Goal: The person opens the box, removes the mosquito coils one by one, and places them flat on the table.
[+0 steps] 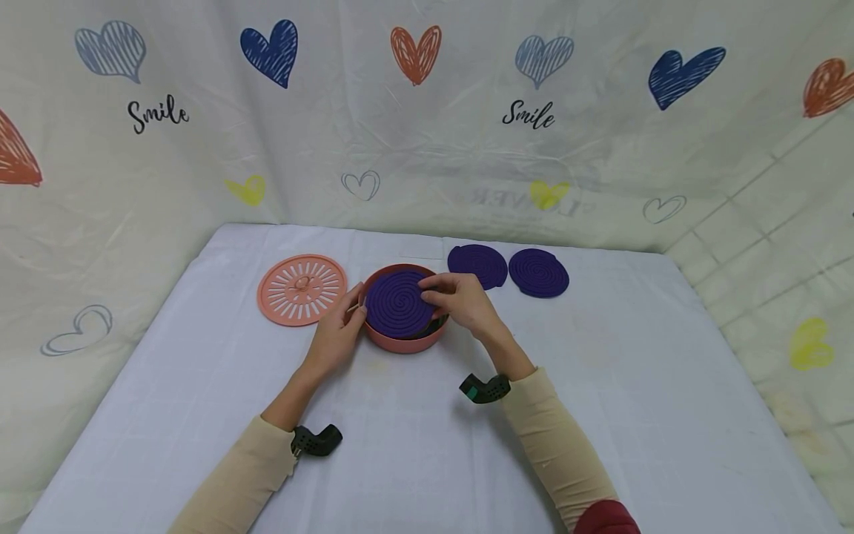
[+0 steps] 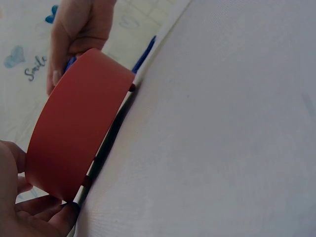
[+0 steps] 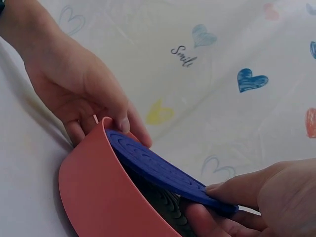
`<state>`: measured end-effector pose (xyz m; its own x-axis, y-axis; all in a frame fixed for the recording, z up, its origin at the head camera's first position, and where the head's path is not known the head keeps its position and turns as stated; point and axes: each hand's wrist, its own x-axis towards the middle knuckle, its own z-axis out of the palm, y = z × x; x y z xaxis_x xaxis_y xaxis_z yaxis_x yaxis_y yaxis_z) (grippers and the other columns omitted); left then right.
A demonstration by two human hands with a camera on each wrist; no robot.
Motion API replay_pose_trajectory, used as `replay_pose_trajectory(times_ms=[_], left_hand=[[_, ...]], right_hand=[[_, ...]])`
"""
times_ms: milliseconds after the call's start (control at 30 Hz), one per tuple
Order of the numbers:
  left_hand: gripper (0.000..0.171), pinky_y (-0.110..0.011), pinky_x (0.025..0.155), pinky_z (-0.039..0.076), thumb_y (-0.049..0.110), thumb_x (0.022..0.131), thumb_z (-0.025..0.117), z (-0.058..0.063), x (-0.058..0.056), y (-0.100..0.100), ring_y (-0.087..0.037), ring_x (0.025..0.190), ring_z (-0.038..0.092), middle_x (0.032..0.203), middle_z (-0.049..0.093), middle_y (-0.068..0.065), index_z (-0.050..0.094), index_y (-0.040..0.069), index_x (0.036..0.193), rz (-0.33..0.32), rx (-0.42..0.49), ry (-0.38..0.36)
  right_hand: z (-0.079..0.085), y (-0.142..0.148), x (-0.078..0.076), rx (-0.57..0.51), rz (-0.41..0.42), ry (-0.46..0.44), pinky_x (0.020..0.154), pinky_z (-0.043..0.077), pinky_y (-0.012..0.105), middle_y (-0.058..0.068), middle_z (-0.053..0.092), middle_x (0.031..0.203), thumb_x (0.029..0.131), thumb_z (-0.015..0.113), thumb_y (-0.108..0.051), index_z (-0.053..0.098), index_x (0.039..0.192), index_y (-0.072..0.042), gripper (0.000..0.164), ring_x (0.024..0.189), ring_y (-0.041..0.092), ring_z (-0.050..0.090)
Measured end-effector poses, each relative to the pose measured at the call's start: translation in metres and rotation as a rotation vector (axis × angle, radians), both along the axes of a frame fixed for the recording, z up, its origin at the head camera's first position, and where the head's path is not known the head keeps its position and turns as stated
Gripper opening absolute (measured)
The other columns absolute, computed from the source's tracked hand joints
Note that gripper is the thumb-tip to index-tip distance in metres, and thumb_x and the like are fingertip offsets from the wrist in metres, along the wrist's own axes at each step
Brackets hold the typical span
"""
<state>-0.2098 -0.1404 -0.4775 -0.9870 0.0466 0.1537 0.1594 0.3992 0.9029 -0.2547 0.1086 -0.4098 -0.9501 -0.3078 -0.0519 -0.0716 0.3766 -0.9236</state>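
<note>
A purple mosquito coil [image 1: 399, 304] is at the mouth of a round coral box [image 1: 403, 345], tilted with its right edge raised. My right hand [image 1: 463, 300] pinches that raised edge between thumb and fingers, as the right wrist view shows. My left hand [image 1: 338, 331] grips the box's left side, its thumb at the rim beside the coil's lower edge. Under the coil, a dark ridged surface [image 3: 165, 202] shows inside the box. In the left wrist view the box's red outer wall [image 2: 81, 118] hides most of the coil.
A coral slotted lid [image 1: 302, 290] with a small central knob lies left of the box. Two more purple coils [image 1: 477, 265] [image 1: 539, 273] lie at the back right. Behind the white-covered table [image 1: 414, 445] hangs a curtain [image 1: 427, 133] printed with hearts.
</note>
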Motion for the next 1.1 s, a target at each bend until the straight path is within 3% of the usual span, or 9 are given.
replay_pose_trajectory(times_ms=[367,1100], left_hand=[[0.053,-0.042,0.114,0.045,0.026,0.105,0.049,0.0,0.0,0.0,-0.026,0.137,0.053,0.155,0.046,-0.009,0.039,0.013,0.155,-0.008,0.008,-0.006],[0.053,-0.044,0.114,0.044,0.027,0.105,0.05,0.004,0.003,0.001,-0.028,0.137,0.053,0.154,0.047,-0.01,0.039,0.012,0.155,0.002,0.001,-0.021]], right_hand=[[0.005,0.006,-0.001,-0.032,-0.026,0.015,0.069,0.062,0.029,0.016,0.073,0.109,0.094,0.07,-0.011,0.073,0.118,-0.005,0.025,0.069,0.012,0.068],[0.01,0.014,-0.005,-0.115,-0.071,0.024,0.068,0.063,0.026,0.017,0.073,0.108,0.094,0.069,-0.009,0.074,0.115,-0.003,0.023,0.07,0.01,0.069]])
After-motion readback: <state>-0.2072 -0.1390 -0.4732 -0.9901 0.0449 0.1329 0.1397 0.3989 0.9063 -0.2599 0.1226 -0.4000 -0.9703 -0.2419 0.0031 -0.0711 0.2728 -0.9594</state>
